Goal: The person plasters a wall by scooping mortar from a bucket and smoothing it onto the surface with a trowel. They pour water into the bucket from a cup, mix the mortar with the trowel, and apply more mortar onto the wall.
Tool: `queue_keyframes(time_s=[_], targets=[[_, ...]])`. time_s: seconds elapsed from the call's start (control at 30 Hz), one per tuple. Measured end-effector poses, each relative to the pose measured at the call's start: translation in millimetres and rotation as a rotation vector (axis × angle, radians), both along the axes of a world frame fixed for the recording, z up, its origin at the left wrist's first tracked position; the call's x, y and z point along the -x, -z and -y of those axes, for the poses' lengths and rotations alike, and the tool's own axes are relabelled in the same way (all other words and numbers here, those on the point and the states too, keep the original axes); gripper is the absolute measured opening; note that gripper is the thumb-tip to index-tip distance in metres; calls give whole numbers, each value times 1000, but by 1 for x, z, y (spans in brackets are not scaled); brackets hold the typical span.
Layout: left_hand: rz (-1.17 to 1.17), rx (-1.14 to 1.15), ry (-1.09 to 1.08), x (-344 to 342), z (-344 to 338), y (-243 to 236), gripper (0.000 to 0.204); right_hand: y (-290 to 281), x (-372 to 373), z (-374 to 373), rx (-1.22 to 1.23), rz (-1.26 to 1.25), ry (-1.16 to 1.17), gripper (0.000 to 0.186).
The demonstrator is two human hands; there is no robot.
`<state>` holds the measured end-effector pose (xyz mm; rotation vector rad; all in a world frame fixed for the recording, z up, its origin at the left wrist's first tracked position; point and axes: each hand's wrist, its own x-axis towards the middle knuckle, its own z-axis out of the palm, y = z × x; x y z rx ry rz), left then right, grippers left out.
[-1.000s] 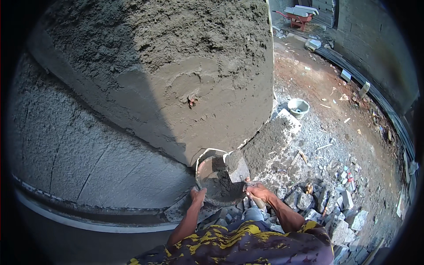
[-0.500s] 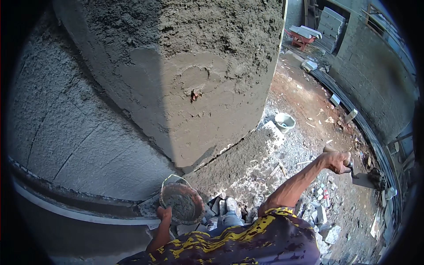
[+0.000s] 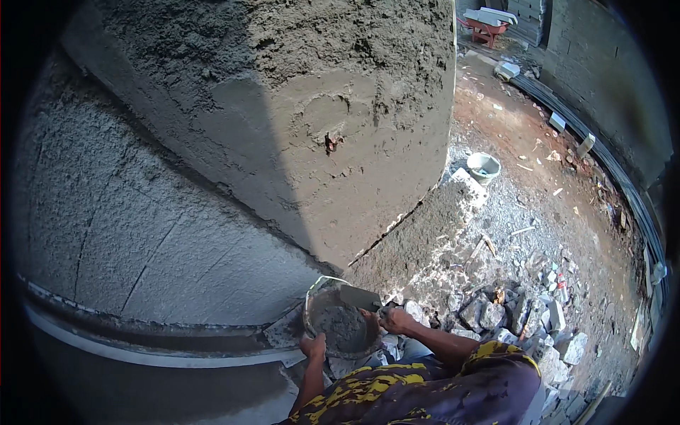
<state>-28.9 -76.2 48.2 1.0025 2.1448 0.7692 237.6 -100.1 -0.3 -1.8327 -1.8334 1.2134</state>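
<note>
Apparently, trowel (image 3: pixel 360 298) over bucket rim (image 3: pixel 373 329).

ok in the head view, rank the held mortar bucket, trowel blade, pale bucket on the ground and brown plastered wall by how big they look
1. Brown plastered wall
2. Held mortar bucket
3. Trowel blade and pale bucket: too alike to rank, with the blade much nearer

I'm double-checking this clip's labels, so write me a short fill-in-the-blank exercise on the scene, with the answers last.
1. The trowel is held in the person's ____.
2. The bucket of mortar is gripped at its ____ by the left hand.
3. The wheelbarrow in the background is coloured ____.
4. The dark shirt has a ____ pattern.

Answers: right hand; rim; red; yellow
</note>
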Motion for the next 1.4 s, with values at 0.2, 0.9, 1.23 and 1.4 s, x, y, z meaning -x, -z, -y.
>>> queue_keyframes(time_s=[0.2, 0.9, 1.23, 1.4], targets=[[20, -45, 172, -28, -12, 6, 39, -88, -52, -22, -161, -542, 791, 28], [-8, -230, 636, -156, -68, -26, 23, -24, -93, 7, 420, -623, 11, 33], [203, 154, 33, -56, -79, 46, 46, -181, -142, -8, -415, -1149, 832, 13], [-23, 273, -170, -27, -49, 73, 55, -278, -197, -24, -1506, -754, 1548, 20]])
